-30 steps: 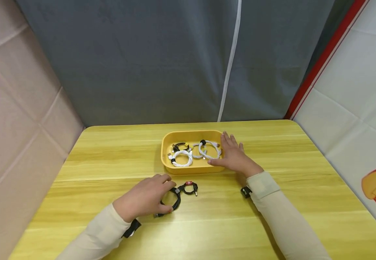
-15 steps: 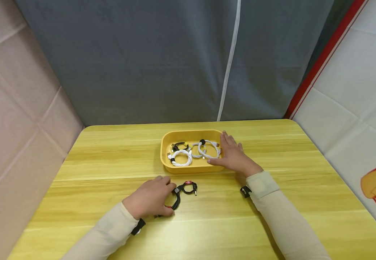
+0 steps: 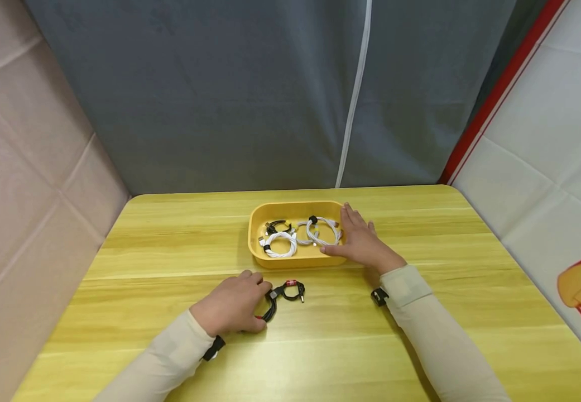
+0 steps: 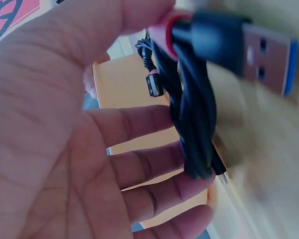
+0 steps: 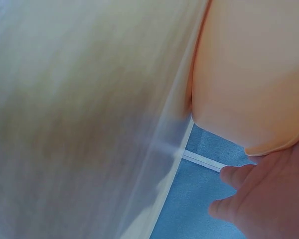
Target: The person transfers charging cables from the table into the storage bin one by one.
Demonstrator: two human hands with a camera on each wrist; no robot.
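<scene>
On the yellow wooden bench, the left hand curls its fingers round a coiled black cable with a red band, near the front of the yellow plastic tray. The right hand lies flat with straight fingers against the tray's right rim; coiled white cables lie inside.

There are no words, numbers or brand names that can be read in these pictures. The wall panel on the right has a red and orange picture on it, but no letters show. The black USB cable has no readable marks either.
</scene>
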